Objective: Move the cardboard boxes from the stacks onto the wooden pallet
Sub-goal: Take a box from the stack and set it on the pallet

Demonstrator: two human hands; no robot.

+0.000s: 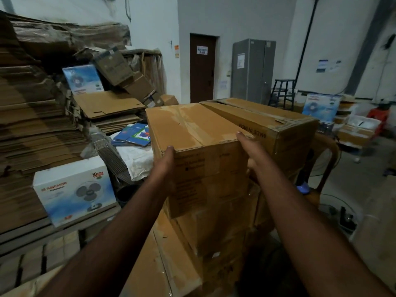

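- The left hand (166, 160) lies flat against the left side of the top cardboard box (199, 133), fingers straight and the fingertips at its upper near-left corner.
- The right hand (249, 146) presses the same box's right side, fingers stretched along the upper edge; how its lower fingers lie I cannot tell.
- That box sits on top of a stack of taped brown boxes (214, 228); at least two more show beneath it.
- One longer carton (278, 127), printed "MADE IN INDIA", lies just beside the held box on its right, touching it.
- One white fan box (74, 190) marked "ANCHOR" stands on a shelf to the left.
- Two more blue fan boxes show: one (82, 79) propped among the cardboard at the left, one (321, 107) far right.
- Piles of flattened cardboard (32, 116) fill the left side.
- At the back wall stand one dark door (202, 67), one grey metal cabinet (252, 70) and one dark stool (282, 91).
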